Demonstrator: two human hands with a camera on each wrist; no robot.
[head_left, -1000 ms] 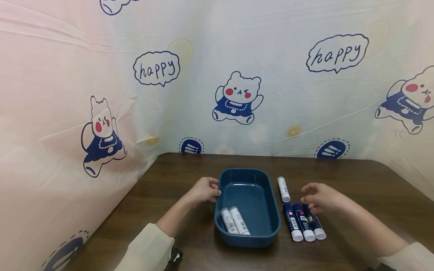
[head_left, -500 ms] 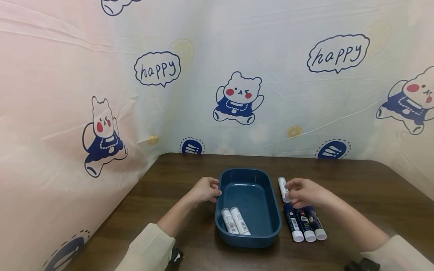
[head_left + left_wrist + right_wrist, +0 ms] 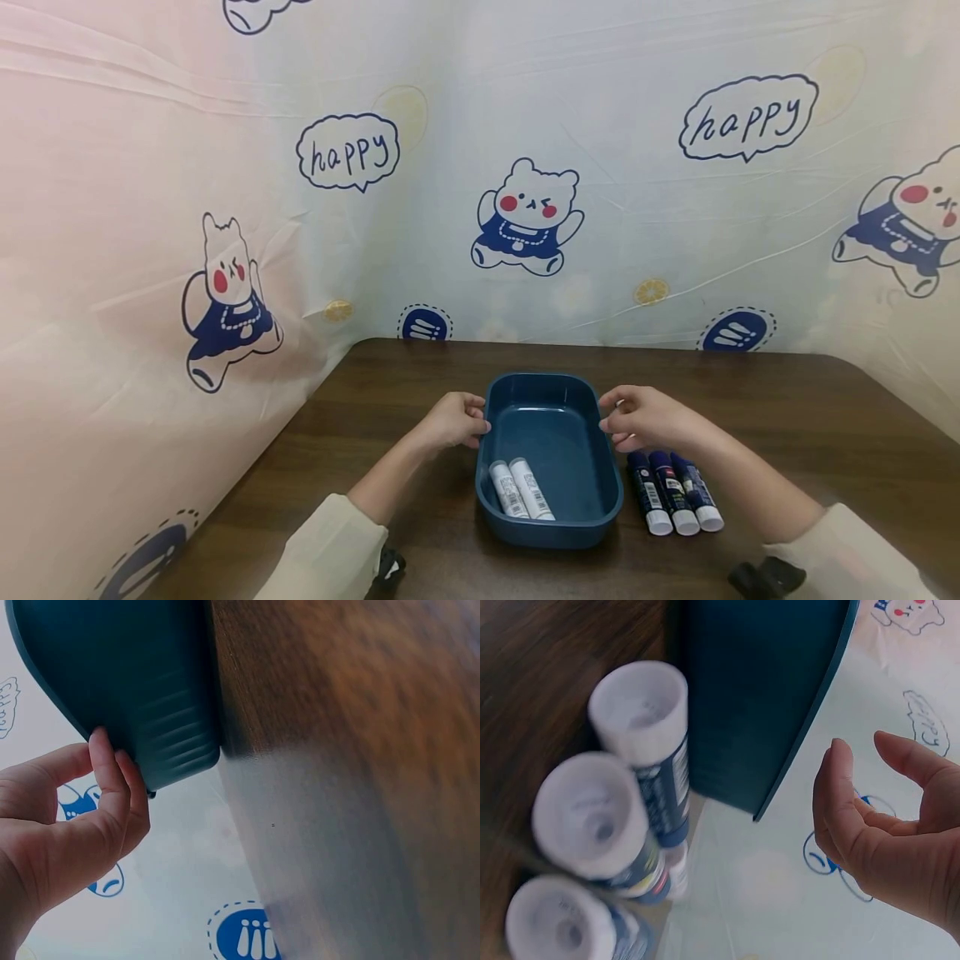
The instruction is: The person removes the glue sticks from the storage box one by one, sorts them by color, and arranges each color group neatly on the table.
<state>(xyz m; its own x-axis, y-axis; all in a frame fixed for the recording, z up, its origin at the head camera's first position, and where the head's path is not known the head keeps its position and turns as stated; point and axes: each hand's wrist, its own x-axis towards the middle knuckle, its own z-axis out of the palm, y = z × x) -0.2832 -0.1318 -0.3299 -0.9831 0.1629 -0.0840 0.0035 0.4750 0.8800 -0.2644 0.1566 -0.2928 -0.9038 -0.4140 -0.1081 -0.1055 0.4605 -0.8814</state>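
Note:
A dark blue-green rectangular bin (image 3: 566, 467) stands on the table, with two white glue sticks (image 3: 531, 490) lying inside at its near end. My left hand (image 3: 453, 423) is at the bin's left wall; its fingertips (image 3: 100, 736) touch the outer side just under the rim. Close beside the right rim is my right hand (image 3: 652, 418), holding nothing, a gap showing between thumb and fingers in the right wrist view. Below it lie three navy glue sticks (image 3: 674, 493) with white ends. Behind them, a white glue stick (image 3: 677, 868) shows partly; the hand hides it in the head view.
The brown wooden table (image 3: 420, 367) extends beyond the bin to a back edge. A pale printed cloth (image 3: 615, 233) hangs behind and along the left side.
My right hand has moved left, from over the navy glue sticks, past the white one, to the bin's right rim. The left hand and bin stay put.

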